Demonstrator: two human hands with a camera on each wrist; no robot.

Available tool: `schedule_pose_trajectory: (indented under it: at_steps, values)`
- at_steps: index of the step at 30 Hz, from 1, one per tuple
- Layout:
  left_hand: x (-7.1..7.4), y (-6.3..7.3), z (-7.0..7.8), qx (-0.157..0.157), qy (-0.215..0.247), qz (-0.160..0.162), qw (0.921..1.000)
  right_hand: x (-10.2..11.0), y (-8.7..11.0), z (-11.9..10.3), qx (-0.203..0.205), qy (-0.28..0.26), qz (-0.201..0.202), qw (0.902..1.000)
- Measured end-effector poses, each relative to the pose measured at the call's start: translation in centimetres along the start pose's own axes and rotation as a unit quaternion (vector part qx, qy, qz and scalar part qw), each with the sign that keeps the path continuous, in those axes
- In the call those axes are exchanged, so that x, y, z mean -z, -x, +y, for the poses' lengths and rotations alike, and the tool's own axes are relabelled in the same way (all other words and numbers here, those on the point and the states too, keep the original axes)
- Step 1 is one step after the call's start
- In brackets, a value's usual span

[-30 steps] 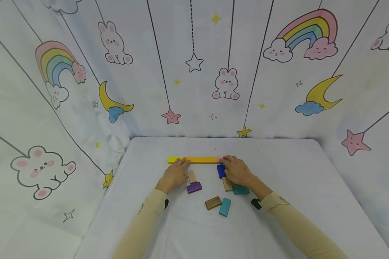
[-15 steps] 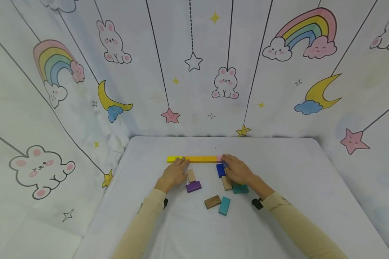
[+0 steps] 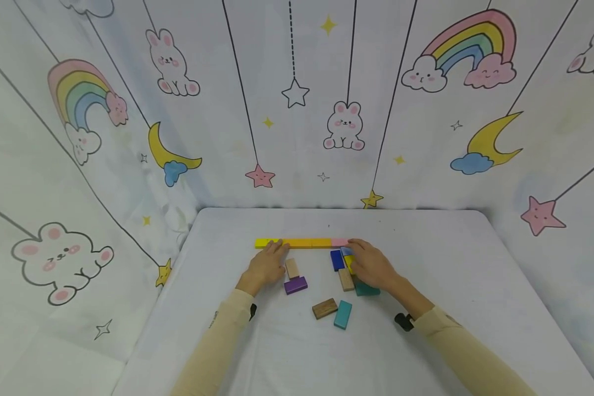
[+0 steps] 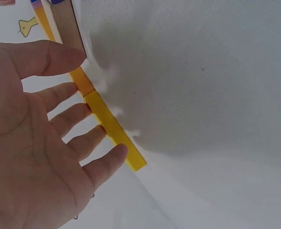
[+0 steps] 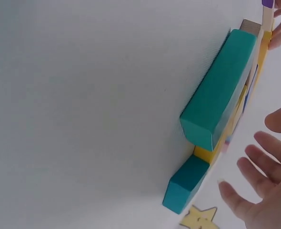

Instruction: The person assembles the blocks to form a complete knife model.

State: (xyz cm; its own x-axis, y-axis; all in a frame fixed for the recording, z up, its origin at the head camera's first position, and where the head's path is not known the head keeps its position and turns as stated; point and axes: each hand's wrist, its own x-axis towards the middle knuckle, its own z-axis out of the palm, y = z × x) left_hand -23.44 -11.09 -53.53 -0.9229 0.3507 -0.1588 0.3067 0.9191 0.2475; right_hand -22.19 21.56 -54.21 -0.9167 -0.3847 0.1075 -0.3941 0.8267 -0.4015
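A straight row of blocks lies toward the back of the table: a yellow block (image 3: 260,243) at the left, orange blocks (image 3: 304,243), then a pink block (image 3: 338,242) at the right end. My left hand (image 3: 265,265) rests its extended fingertips along the row's yellow and orange part; in the left wrist view the yellow block (image 4: 112,125) lies along those fingers. Beside the pink block's right end is my right hand (image 3: 374,266), its fingers loosely spread in the right wrist view. Under and beside it lie blue (image 3: 336,260), light blue (image 3: 345,251), yellow (image 3: 350,265), wooden (image 3: 346,279) and green (image 3: 367,289) blocks.
A beige block (image 3: 292,268) and a purple block (image 3: 295,285) lie right of the left hand. Closer to the front are a brown wooden block (image 3: 324,308) and a turquoise block (image 3: 342,315). A printed cloth backdrop (image 3: 302,154) stands behind the white table (image 3: 425,231).
My right hand has moved slightly right, off the pink block, uncovering more of it and of the yellow and light blue blocks. My left hand stays on the row.
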Motion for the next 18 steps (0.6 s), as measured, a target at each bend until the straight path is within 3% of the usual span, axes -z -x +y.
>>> schedule_pose_trajectory:
  at_steps: [7,18]
  values:
    - [0.0,0.1,0.1,0.001,0.002,0.000,1.0000,0.7,1.6,0.1,0.042,0.013,0.012,0.9990]
    - [0.0,0.0,0.0,0.003,0.003,-0.008,1.0000,1.0,3.2,1.6,0.103,0.048,-0.029,0.9931]
